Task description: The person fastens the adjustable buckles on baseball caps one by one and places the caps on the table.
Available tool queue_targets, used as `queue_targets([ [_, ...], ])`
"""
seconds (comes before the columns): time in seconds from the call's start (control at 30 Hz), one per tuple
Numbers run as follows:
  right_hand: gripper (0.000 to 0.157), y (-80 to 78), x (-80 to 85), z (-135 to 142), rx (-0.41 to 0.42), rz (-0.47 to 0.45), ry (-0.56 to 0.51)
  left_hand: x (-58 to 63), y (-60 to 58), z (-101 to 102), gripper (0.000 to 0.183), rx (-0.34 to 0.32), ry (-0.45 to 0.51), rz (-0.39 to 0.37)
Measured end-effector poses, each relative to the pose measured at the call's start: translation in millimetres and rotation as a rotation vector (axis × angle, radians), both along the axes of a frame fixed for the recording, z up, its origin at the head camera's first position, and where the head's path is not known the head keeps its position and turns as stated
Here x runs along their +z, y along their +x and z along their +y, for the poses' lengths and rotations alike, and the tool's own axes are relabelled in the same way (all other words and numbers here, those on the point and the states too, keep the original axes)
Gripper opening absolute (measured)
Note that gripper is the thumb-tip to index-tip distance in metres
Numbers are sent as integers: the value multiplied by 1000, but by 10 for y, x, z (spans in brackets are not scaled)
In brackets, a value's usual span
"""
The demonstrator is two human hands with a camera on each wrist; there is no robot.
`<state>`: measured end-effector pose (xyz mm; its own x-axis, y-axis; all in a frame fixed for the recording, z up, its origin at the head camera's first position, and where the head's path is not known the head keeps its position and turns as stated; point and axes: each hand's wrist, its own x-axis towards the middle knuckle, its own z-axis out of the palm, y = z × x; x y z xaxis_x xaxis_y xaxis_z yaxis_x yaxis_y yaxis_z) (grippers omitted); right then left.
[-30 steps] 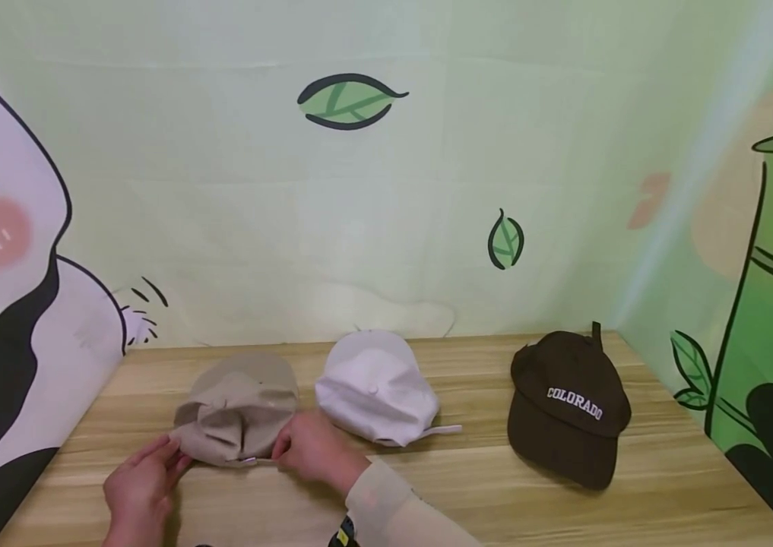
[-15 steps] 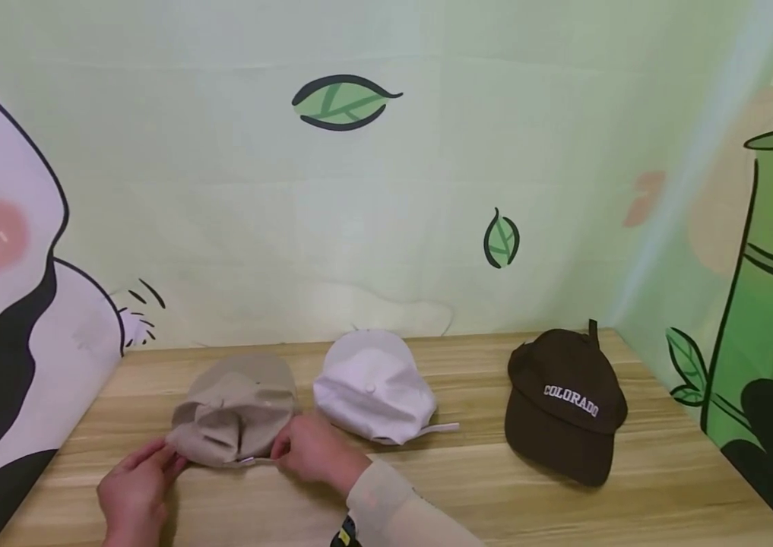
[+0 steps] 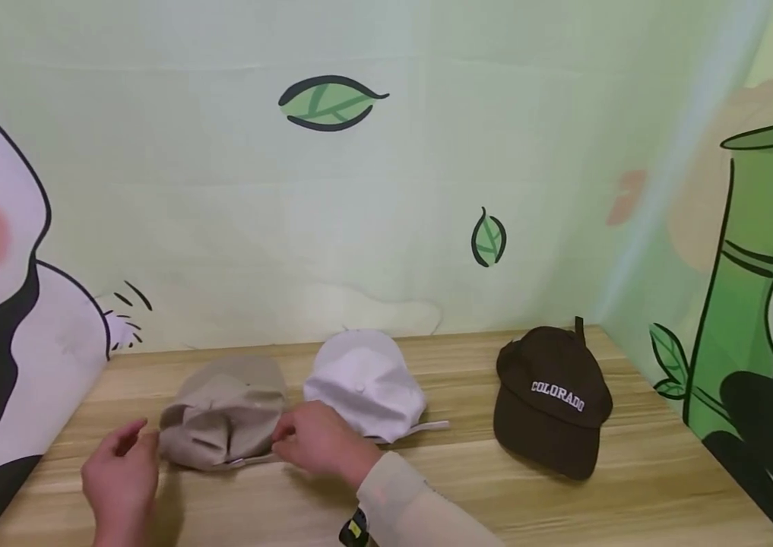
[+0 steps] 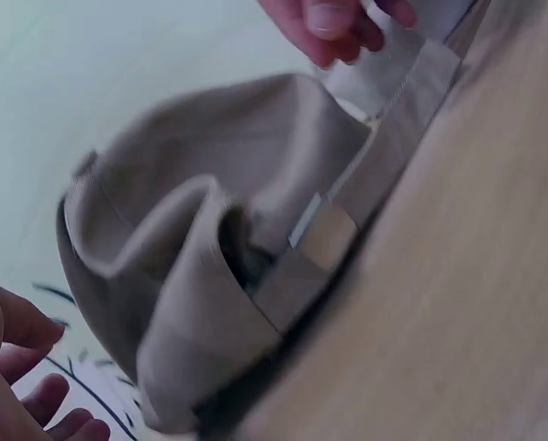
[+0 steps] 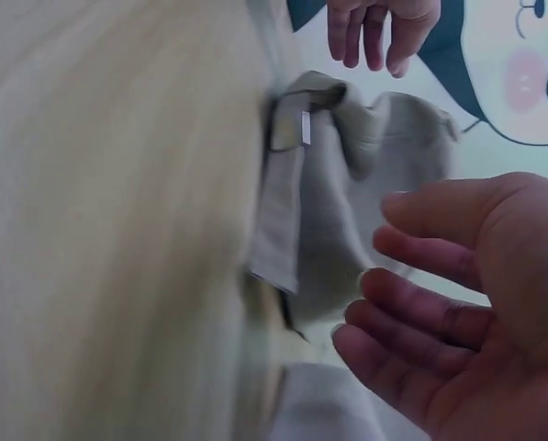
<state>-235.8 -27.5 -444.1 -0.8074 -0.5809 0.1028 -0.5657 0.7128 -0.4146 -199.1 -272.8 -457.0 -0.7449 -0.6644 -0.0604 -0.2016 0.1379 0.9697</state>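
A khaki baseball cap (image 3: 222, 414) lies at the table's left, its crown crumpled and its back strap (image 5: 278, 216) toward me. Just off its left side is my left hand (image 3: 121, 475), fingers loosely bent, holding nothing. My right hand (image 3: 323, 441) hovers by the strap's free end with relaxed fingers and nothing between them. In the head view it overlaps the lower left of a white cap (image 3: 369, 384). Both wrist views show the fingers of each hand apart from the khaki fabric.
A dark brown cap (image 3: 553, 406) lettered COLORADO lies at the right, brim toward me. The wooden table (image 3: 482, 486) meets a green printed backdrop (image 3: 208, 228) with leaves, pandas and bamboo. A dark watch (image 3: 355, 528) shows below the right sleeve.
Both hands have let go of the khaki cap, the left drawing back to the left and the right lifting off the strap. The head view has turned slightly right. The caps lie as before.
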Motion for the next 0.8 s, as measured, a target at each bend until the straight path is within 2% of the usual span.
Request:
queue_targets([
  [0.13,12,-6,111,148,34,140,-35,153,-5,112,40,-47,-103,-36],
  [0.23,13,3,188,285,18,215,-72,262,0,222,43,-76,-185,-3],
  [0.43,14,57,341,604,-44,157,-247,419,8,511,35,-127,-329,142],
  [0.53,11,90,429,799,-60,165,-320,483,-6,631,35,-184,-378,172],
  [0.8,7,115,555,1296,-152,240,-374,583,-2,932,40,-341,-454,226],
])
